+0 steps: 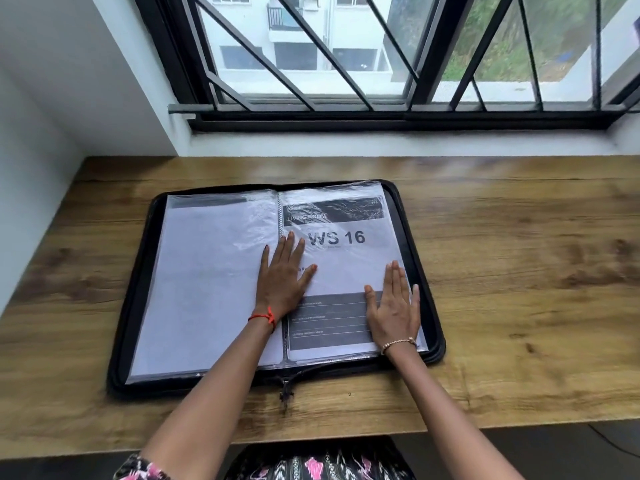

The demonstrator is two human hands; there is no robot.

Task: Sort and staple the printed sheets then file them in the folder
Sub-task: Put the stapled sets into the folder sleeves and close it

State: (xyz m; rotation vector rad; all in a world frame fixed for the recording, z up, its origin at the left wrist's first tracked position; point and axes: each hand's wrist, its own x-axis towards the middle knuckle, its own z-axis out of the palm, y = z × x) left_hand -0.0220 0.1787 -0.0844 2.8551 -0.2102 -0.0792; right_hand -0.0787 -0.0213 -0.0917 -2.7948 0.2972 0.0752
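Black fabric zip folder (pixel 142 271) lies open on your brown wooden desk (pixel 519 271), its metal zip pull (pixel 285 393) nearest you. Your left hand (pixel 282 275) lies flat by the spine and your right hand (pixel 393 306) presses flat on the right page; neither grasps anything. Under them the white printed sheet (pixel 346 265) sits in a clear sleeve, reading "LIVING ROOM" and "WS 16"; its smaller lines are illegible. The pale left-hand page (pixel 207 278) looks blank. Beyond stands the black-barred window (pixel 346 46).
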